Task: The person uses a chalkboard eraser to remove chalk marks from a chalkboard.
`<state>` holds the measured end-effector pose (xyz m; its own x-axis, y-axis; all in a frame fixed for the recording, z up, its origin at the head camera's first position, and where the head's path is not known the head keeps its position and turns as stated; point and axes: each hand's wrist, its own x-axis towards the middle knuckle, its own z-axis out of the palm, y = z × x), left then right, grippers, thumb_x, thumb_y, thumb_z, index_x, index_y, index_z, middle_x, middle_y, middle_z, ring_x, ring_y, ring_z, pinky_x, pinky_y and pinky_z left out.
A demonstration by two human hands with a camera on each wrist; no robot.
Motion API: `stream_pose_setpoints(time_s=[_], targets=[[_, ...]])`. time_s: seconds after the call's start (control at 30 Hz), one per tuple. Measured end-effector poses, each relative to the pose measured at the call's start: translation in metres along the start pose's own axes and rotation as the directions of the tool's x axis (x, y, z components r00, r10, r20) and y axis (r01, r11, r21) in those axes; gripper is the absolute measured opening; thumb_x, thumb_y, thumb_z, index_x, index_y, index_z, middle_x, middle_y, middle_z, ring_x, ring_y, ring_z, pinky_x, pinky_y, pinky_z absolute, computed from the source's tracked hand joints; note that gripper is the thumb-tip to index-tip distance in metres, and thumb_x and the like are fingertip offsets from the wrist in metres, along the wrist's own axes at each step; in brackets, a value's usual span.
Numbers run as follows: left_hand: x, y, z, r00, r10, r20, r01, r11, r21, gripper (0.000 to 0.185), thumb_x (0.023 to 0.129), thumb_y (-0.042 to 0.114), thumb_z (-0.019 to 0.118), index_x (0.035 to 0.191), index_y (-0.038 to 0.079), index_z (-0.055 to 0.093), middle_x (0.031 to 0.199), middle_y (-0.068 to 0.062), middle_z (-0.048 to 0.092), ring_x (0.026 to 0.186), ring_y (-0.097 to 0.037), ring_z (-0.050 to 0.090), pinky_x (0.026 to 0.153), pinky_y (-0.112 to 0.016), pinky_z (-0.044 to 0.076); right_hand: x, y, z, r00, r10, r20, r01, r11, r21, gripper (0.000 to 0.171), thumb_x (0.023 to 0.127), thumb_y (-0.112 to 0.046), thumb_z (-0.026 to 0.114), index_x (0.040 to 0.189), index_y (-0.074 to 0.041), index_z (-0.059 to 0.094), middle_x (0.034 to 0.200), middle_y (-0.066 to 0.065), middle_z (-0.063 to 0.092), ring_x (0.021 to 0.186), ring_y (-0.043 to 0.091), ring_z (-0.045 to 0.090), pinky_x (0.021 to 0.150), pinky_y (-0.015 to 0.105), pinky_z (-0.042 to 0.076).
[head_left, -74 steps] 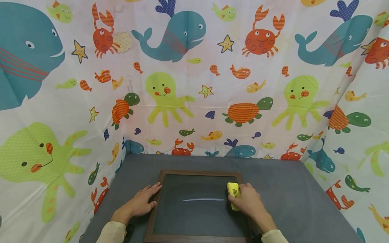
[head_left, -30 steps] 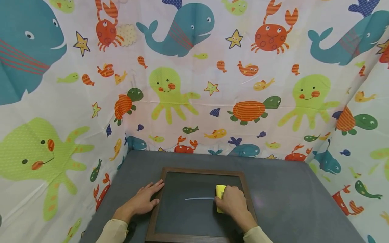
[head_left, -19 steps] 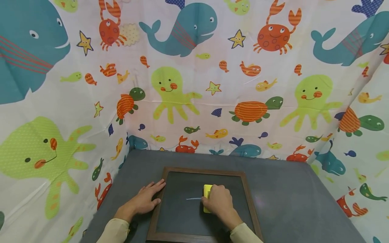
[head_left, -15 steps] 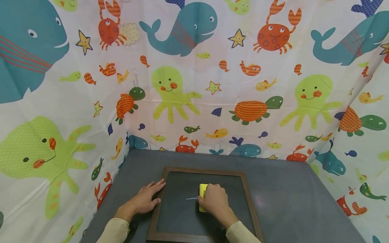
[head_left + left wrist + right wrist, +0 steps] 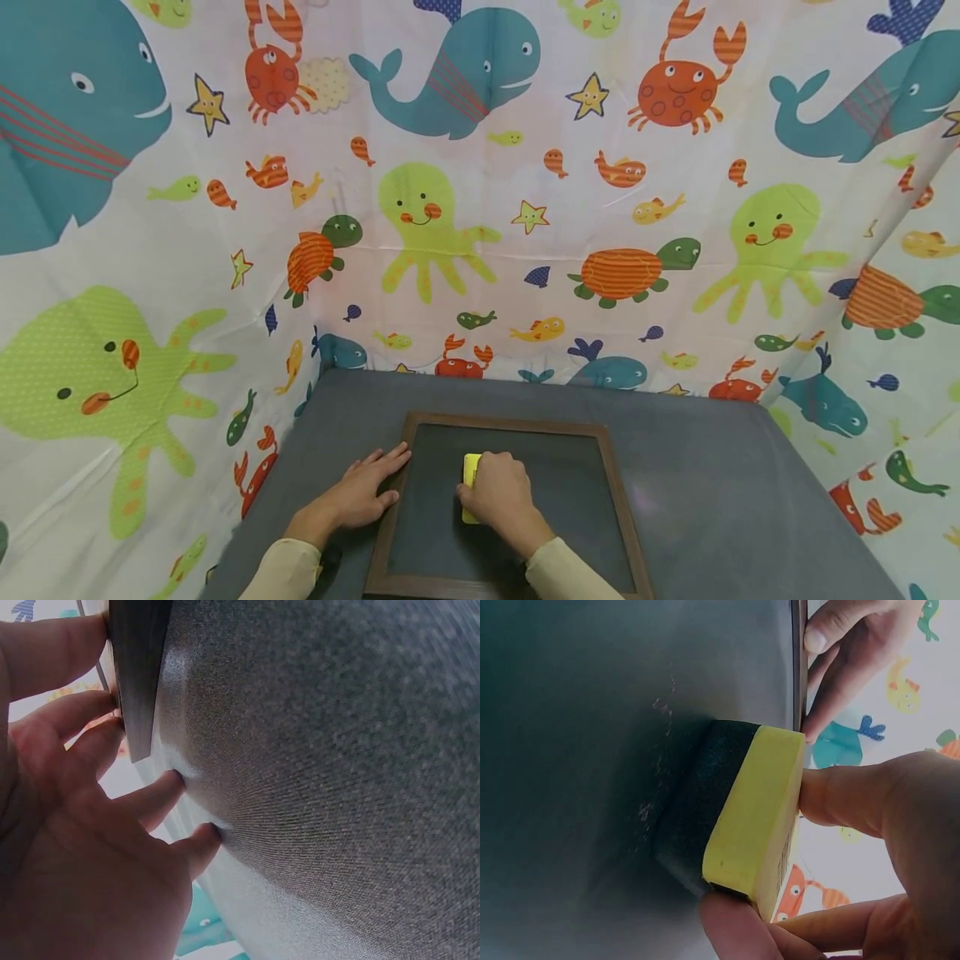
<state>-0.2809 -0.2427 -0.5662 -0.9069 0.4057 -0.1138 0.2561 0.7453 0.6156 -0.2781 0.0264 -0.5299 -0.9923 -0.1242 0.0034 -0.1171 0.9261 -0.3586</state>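
Note:
A wood-framed chalkboard (image 5: 566, 517) lies on the grey tabletop. My right hand (image 5: 504, 498) grips a yellow chalkboard eraser (image 5: 470, 487) left of the board's middle, thumb on one side and fingers on the other. Its dark felt (image 5: 697, 799) is against the board in the right wrist view, beside pinkish-white chalk specks (image 5: 645, 813). No chalk line shows in the head view; the hand and eraser cover part of the board. My left hand (image 5: 358, 493) is spread, some fingertips touching the board's left frame edge (image 5: 139, 682) and others on the tabletop.
Grey cloth-like tabletop (image 5: 705, 492) extends on both sides of the board. A white curtain printed with sea animals (image 5: 480, 192) encloses the back and both sides of the table.
My right hand has slid the eraser leftward from the board's right edge along the white chalk line, which shortened and is now out of sight. My left hand has stayed at the frame.

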Motion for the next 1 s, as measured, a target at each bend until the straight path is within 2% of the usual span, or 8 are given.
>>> stream_pose_setpoints(time_s=[0.23,0.53,0.73,1.0], targets=[[0.001,-0.002,-0.002,1.000,-0.014,-0.005,0.014,1.000,0.021,0.069,0.107,0.013,0.069,0.170,0.011,0.042,0.181,-0.008,0.030,0.164,-0.055,0.025,0.126,-0.082,0.014,0.003,-0.014,0.003,1.000,0.001,0.021,-0.001,1.000,0.017,0.044,0.088,-0.043,0.089,0.095,-0.003,0.071,0.074,0.006,0.061,0.062,0.021,0.060,0.058,0.040,0.059],[0.001,-0.002,-0.003,1.000,-0.018,-0.009,0.018,1.000,0.026,0.069,0.105,0.012,0.071,0.169,0.009,0.044,0.180,-0.009,0.032,0.163,-0.056,0.026,0.125,-0.083,0.015,0.006,-0.029,0.011,1.000,-0.025,0.010,0.025,0.999,0.025,0.049,0.086,-0.048,0.091,0.093,-0.004,0.072,0.073,0.005,0.061,0.061,0.021,0.060,0.056,0.039,0.058],[0.006,0.001,-0.009,1.000,-0.019,0.002,0.019,0.999,0.031,0.069,0.105,0.012,0.071,0.168,0.008,0.045,0.180,-0.009,0.033,0.163,-0.056,0.026,0.125,-0.083,0.016,0.010,-0.029,0.014,1.000,0.003,-0.001,-0.003,0.999,0.037,0.050,0.087,-0.049,0.091,0.093,-0.003,0.072,0.073,0.006,0.060,0.061,0.021,0.060,0.056,0.040,0.059],[0.011,0.000,-0.009,1.000,-0.020,0.023,0.020,0.999,0.026,0.069,0.106,0.013,0.070,0.169,0.009,0.043,0.181,-0.009,0.032,0.164,-0.056,0.025,0.126,-0.081,0.017,0.011,-0.023,0.012,1.000,0.023,-0.008,-0.023,0.999,0.045,0.049,0.086,-0.047,0.091,0.095,-0.003,0.072,0.075,0.006,0.060,0.061,0.021,0.060,0.058,0.040,0.060]])
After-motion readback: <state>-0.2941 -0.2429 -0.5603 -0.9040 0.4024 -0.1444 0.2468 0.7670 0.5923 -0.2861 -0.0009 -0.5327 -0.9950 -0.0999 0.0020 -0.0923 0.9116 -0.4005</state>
